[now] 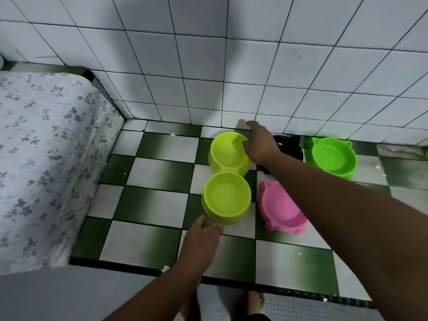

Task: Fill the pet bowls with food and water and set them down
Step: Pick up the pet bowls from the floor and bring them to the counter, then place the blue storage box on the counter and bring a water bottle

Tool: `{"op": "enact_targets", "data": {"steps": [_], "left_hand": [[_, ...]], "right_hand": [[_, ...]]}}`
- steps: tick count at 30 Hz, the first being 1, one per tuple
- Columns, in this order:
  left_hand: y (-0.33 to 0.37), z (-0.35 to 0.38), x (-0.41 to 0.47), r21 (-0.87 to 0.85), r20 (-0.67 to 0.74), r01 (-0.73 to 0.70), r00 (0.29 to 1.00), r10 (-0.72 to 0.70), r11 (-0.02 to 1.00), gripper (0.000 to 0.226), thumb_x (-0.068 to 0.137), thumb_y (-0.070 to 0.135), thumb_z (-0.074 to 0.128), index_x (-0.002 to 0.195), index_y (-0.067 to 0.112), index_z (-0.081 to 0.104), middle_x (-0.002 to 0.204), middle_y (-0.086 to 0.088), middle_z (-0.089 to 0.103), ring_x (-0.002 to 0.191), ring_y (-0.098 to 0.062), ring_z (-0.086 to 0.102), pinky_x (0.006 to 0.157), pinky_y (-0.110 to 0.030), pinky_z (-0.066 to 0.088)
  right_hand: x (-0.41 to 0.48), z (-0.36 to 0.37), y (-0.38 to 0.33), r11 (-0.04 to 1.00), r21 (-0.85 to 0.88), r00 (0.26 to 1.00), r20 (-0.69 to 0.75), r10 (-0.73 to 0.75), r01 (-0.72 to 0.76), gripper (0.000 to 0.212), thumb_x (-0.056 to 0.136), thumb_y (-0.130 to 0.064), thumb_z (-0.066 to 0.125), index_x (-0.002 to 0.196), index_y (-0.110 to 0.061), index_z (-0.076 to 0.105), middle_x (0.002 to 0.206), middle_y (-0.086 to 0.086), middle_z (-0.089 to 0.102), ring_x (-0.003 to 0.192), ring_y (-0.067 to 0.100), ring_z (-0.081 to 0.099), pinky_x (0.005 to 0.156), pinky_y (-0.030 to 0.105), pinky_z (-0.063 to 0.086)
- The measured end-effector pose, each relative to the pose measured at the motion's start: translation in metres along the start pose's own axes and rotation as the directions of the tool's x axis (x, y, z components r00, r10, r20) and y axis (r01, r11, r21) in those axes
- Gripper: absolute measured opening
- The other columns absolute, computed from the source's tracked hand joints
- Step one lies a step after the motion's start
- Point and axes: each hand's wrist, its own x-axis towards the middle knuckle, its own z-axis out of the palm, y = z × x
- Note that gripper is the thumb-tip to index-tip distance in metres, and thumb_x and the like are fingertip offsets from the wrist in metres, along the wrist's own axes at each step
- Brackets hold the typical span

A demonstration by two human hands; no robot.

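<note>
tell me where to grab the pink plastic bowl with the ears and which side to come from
Pinch the near rim of the pink plastic eared bowl, thumb inside, coming from the person's side. It lies flat and open-topped, the yellow-green plastic double bowl crowds its left, and the right forearm crosses over its far right edge; the near rim looks free.

No text, brand or number is readable on the double bowl (227,198), wall tiles (208,66) or floral sheet (41,147).
</note>
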Motion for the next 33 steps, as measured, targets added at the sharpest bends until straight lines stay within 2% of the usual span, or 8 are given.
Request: {"op": "enact_targets", "data": {"steps": [2, 5, 7, 12, 20, 29, 31, 33], "left_hand": [[0.007, -0.011, -0.005, 0.058, -0.033, -0.036, 0.999, 0.038, 0.998, 0.061, 0.093, 0.017, 0.069, 0.149, 0.015, 0.044, 0.112, -0.003, 0.069, 0.107, -0.021, 0.067, 0.104, -0.048, 0.053], [0.04, -0.028, -0.003, 0.186, -0.067, -0.203, 0.974, 0.218, 0.961, 0.046, 0.094, 0.019, 0.067, 0.139, 0.017, 0.055, 0.108, 0.001, 0.068, 0.099, -0.018, 0.066, 0.092, -0.041, 0.057], [0.069, -0.037, 0.005, 0.298, -0.036, -0.314, 0.94, 0.339, 0.902, 0.041, 0.094, 0.023, 0.068, 0.134, 0.021, 0.058, 0.116, 0.002, 0.067, 0.103, -0.016, 0.065, 0.088, -0.03, 0.051], [0.117, -0.055, 0.022, 0.489, 0.069, -0.499, 0.84, 0.538, 0.716, 0.04, 0.095, 0.027, 0.067, 0.132, 0.018, 0.059, 0.131, -0.002, 0.064, 0.11, -0.014, 0.06, 0.088, -0.023, 0.039], [0.115, -0.075, 0.007, 0.504, 0.119, -0.548, 0.81, 0.574, 0.668, 0.037, 0.094, 0.028, 0.067, 0.129, 0.017, 0.061, 0.127, -0.007, 0.066, 0.11, -0.019, 0.064, 0.095, -0.03, 0.048], [0.07, -0.081, -0.022, 0.506, 0.074, -0.499, 0.838, 0.541, 0.704, 0.028, 0.093, 0.026, 0.066, 0.121, 0.02, 0.066, 0.116, -0.001, 0.07, 0.103, -0.013, 0.064, 0.086, -0.021, 0.041], [0.051, -0.084, -0.029, 0.507, 0.07, -0.488, 0.845, 0.53, 0.711, 0.027, 0.094, 0.027, 0.067, 0.12, 0.02, 0.067, 0.114, 0.002, 0.07, 0.102, -0.012, 0.065, 0.087, -0.023, 0.044], [0.03, -0.091, -0.031, 0.505, 0.039, -0.483, 0.841, 0.54, 0.716, 0.023, 0.093, 0.026, 0.067, 0.115, 0.02, 0.068, 0.109, 0.002, 0.072, 0.099, -0.014, 0.067, 0.089, -0.027, 0.049]], "right_hand": [[-0.007, -0.006, -0.008, 0.999, 0.03, 0.996, -0.08, -0.032, 0.035, 0.058, 0.087, -0.013, 0.063, 0.142, -0.011, 0.043, 0.136, 0.015, 0.052, 0.125, 0.03, 0.05, 0.101, 0.032, 0.04], [-0.023, -0.015, -0.024, 0.994, 0.035, 0.987, -0.128, -0.096, 0.102, 0.051, 0.088, -0.015, 0.066, 0.135, -0.007, 0.049, 0.132, 0.015, 0.055, 0.12, 0.029, 0.053, 0.098, 0.029, 0.039], [-0.037, -0.017, -0.036, 0.992, 0.029, 0.983, -0.141, -0.12, 0.126, 0.047, 0.088, -0.018, 0.067, 0.131, -0.007, 0.052, 0.13, 0.013, 0.057, 0.119, 0.028, 0.054, 0.098, 0.029, 0.039], [-0.078, -0.004, -0.068, 0.993, 0.051, 0.985, -0.142, -0.095, 0.103, 0.04, 0.088, -0.022, 0.067, 0.123, -0.008, 0.055, 0.122, 0.011, 0.06, 0.11, 0.024, 0.056, 0.088, 0.026, 0.041], [-0.132, 0.025, -0.088, 0.991, 0.115, 0.988, -0.15, -0.043, 0.061, 0.037, 0.089, -0.026, 0.068, 0.119, -0.007, 0.057, 0.118, 0.007, 0.061, 0.107, 0.021, 0.057, 0.085, 0.024, 0.04], [-0.172, 0.035, -0.087, 0.974, 0.217, 0.983, -0.185, -0.02, 0.06, 0.025, 0.088, -0.021, 0.068, 0.107, -0.011, 0.058, 0.103, -0.001, 0.06, 0.096, 0.02, 0.06, 0.09, 0.033, 0.049], [-0.19, 0.046, -0.086, 0.963, 0.265, 0.987, -0.159, -0.003, 0.045, 0.022, 0.088, -0.022, 0.069, 0.105, -0.012, 0.057, 0.102, -0.001, 0.06, 0.094, 0.022, 0.061, 0.089, 0.024, 0.047], [-0.209, 0.059, -0.086, 0.96, 0.279, 0.993, -0.119, 0.001, 0.033, 0.022, 0.088, -0.021, 0.068, 0.104, -0.012, 0.058, 0.102, 0.001, 0.061, 0.092, 0.022, 0.061, 0.083, 0.004, 0.039]]}}
